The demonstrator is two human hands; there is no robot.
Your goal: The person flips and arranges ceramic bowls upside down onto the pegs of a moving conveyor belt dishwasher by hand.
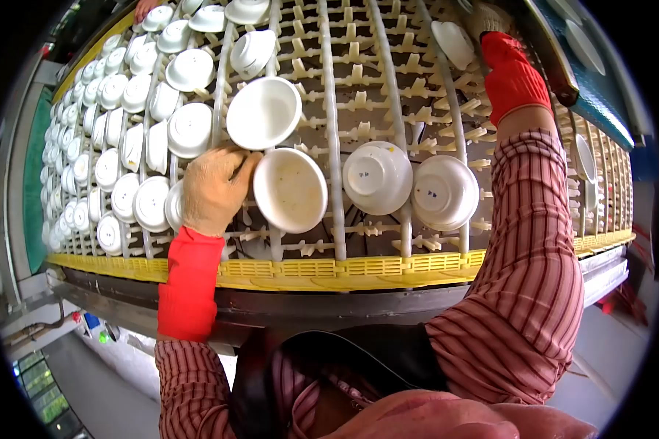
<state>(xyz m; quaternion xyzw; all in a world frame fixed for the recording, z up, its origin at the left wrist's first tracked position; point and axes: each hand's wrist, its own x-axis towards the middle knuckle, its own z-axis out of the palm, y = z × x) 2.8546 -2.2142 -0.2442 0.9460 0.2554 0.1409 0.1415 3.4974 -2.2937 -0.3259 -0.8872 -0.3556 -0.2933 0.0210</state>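
My left hand (214,189), in a tan glove with a red cuff, is closed at the left rim of a white bowl (291,190). The bowl's hollow side faces me, with yellowish marks inside. Just above it, a second white bowl (263,113) also shows its inside. My right hand (488,20) reaches far forward to the top edge of the view, gloved, its fingers mostly hidden. A tilted white bowl (452,44) lies just left of it. Nearer me, two bowls (377,178) (445,192) rest with their marked bases showing.
Rows of white bowls (190,130) fill the left of the pegged conveyor (355,102). A yellow edge strip (322,271) runs along its near side. A blue-surfaced ledge (600,95) with white dishes stands at right. Another person's hand (145,9) shows at the top left.
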